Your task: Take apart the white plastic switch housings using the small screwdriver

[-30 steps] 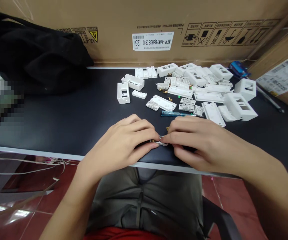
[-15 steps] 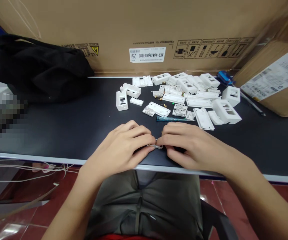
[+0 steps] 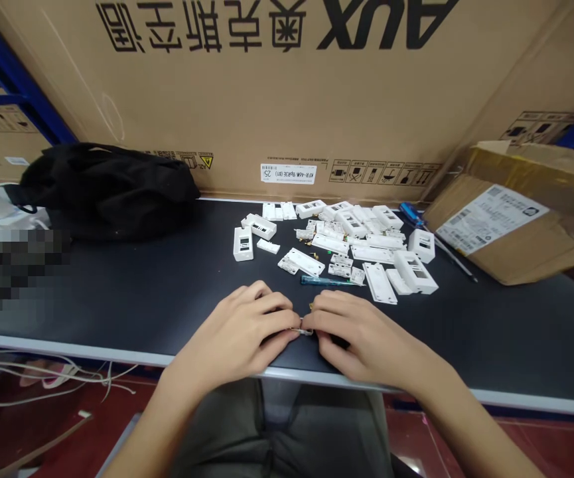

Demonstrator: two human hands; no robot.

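Note:
Between my two hands, near the front edge of the black table (image 3: 177, 292), is a small white plastic part (image 3: 305, 331), mostly covered by fingers. My left hand (image 3: 254, 328) pinches its left end between thumb and fingers. My right hand (image 3: 354, 332) has its fingers curled over the right end. A bit of brass-coloured metal (image 3: 311, 306) shows beside the right fingertips. Just beyond the hands lies a screwdriver with a teal see-through handle (image 3: 316, 281). Behind it are flat white plates (image 3: 380, 283), white housings (image 3: 415, 272) and small white inserts (image 3: 340, 265).
A large cardboard carton (image 3: 247, 99) stands along the table's back edge. On the right are a smaller cardboard box (image 3: 510, 206) and a blue-handled screwdriver (image 3: 411, 214). A black cloth bag (image 3: 112, 189) lies at the back left. White cables (image 3: 68, 372) hang below the front edge.
The head view has tilted up, so more of the carton shows and everything sits lower in the picture. Both hands stay together at the small white part, with slight finger movement.

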